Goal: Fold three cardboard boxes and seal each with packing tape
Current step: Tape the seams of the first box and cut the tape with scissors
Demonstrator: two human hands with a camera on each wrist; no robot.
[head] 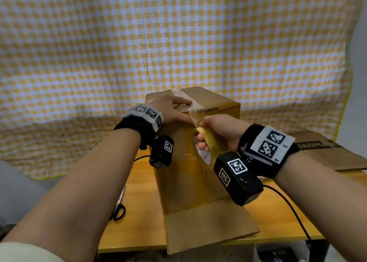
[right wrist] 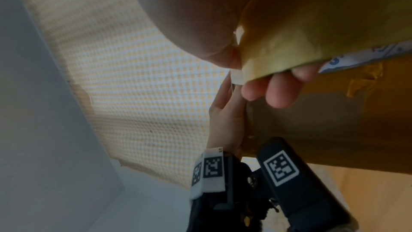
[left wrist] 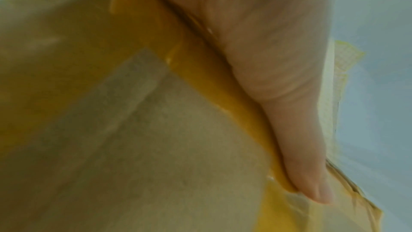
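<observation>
- Cardboard box [head: 198, 162] is stood upright on the wooden table [head: 139, 232], directly in front of the person, with one loose bottom flap [head: 208, 224] splayed toward the table's near edge.
- Clear packing tape is seen as a strip [head: 193, 110] already laid along the top seam; it runs from the far edge of the box top toward the near edge, then bridges unstuck through the air to the tape roll [head: 206, 142].
- Long axis of the strip: far-to-near across the top, then bending down over the near top edge. This is judged to be the relation on which the coming move turns: the roll must be drawn down the near face for the strip to wrap the edge.
- Left hand [head: 172, 108] is laid on the box top at the near-left edge, fingers extended flat onto the tape; in the left wrist view the thumb [left wrist: 312, 179] is pressed against the upper side of the box. Nothing is clasped.
- Right hand [head: 220, 130] is closed around the roll, fingers [right wrist: 278, 91] hooked through its core, just in front of the near face and slightly below the top edge.
- Right hand is the nearer to the free tape span; left hand lies just above and left of it, nearly touching.
- Scissors [head: 119, 208] lie on the table left of the box, well apart from both hands; a flattened carton [head: 325, 150] lies at the right.
- Judgement: first seam partly sealed; cutting not yet done.
</observation>
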